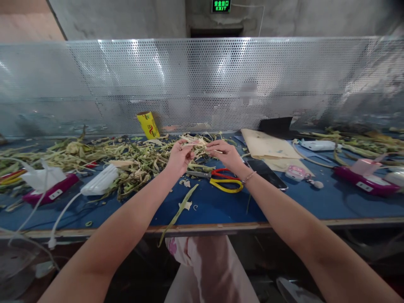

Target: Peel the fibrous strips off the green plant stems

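Note:
Both my hands meet over a blue table (208, 210), at the near side of a heap of dried plant stems and leaves (135, 158). The fingers of my left hand (182, 156) are pinched on a pale dried plant piece (198, 145). From the other side my right hand (225, 153), with a bracelet at the wrist, has its fingers closed at the same piece. Just below lie scissors (225, 181) with red and yellow handles, their blades partly behind my hands. Closer to the edge rests a long green leaf strip (181, 210).
A perforated metal screen (176, 84) runs behind the table. To the left are a yellow box (148, 125), a white power adapter (100, 180) and a purple power strip (52, 189). On the right lie a phone (267, 173), brown paper (268, 145), a pink case (296, 172) and another power strip (362, 181).

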Motion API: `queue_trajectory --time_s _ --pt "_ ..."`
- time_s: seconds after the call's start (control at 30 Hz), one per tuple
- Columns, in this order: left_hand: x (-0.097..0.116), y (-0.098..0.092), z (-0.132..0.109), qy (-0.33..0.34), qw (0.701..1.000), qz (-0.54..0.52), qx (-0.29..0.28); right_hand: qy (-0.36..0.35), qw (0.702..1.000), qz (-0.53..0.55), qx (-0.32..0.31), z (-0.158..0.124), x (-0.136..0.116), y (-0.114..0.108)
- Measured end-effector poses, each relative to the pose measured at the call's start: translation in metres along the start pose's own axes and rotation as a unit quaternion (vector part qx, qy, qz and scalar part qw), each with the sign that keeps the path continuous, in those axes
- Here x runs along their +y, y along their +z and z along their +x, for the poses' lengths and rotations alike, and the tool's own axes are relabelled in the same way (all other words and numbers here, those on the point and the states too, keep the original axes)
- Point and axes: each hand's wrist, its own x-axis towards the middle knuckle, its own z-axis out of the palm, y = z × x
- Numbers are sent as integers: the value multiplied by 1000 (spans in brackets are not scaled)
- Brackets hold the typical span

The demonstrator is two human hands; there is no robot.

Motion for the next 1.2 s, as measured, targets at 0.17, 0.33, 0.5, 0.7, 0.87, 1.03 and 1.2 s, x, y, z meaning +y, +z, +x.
queue_trajectory --time_s 0.17,0.33,0.5,0.7,0.87,1.03,1.2 --pt "2 0 -2 -42 998 -22 -48 -11 1000 8 -21 0 -2 0" --pt "3 3 -5 -70 996 -33 -43 -18 999 2 -38 1 -4 -5" --pt "5 4 -4 -83 995 -50 -29 -3 999 38 -4 2 -5 -5" --pt "6 4 -6 -106 991 -77 -22 28 986 154 60 2 8 1" --pt "5 4 -6 -80 991 -99 -50 52 971 220 73 2 13 3" --pt "1 5 -5 -56 994 -85 -31 59 968 235 69 2 6 3" --pt "0 7 -4 -53 994 -91 -23 56 976 208 41 1 3 3"
